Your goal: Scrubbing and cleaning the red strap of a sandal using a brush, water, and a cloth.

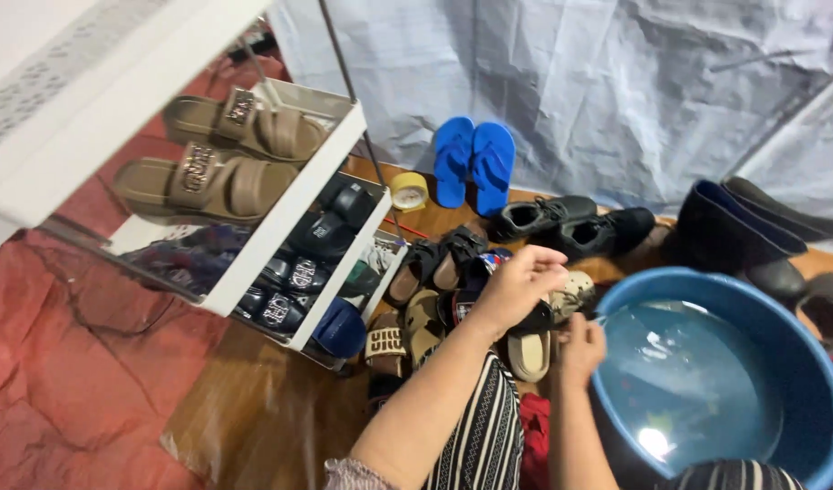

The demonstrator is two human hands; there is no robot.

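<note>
My left hand (pixel 516 286) reaches forward over a heap of shoes on the floor. Its fingers are curled on a dark sandal with a beige sole (pixel 530 349). My right hand (pixel 581 349) is closed in a fist just right of that sandal, at the near-left rim of a blue basin (pixel 802 363) of water. A thin pale bit shows by its knuckles; I cannot tell what it is. Brown and black sandals (pixel 425 272) lie left of my left hand.
A white shoe rack (pixel 285 213) at the left holds tan sandals (pixel 221 168) and dark slippers (pixel 316 245). Blue flip-flops (pixel 475 163), a tape roll (pixel 409 191), black shoes (pixel 570 222) and dark boots (pixel 743 231) lie along a grey tarp wall. Red sheeting (pixel 63 363) covers the floor at left.
</note>
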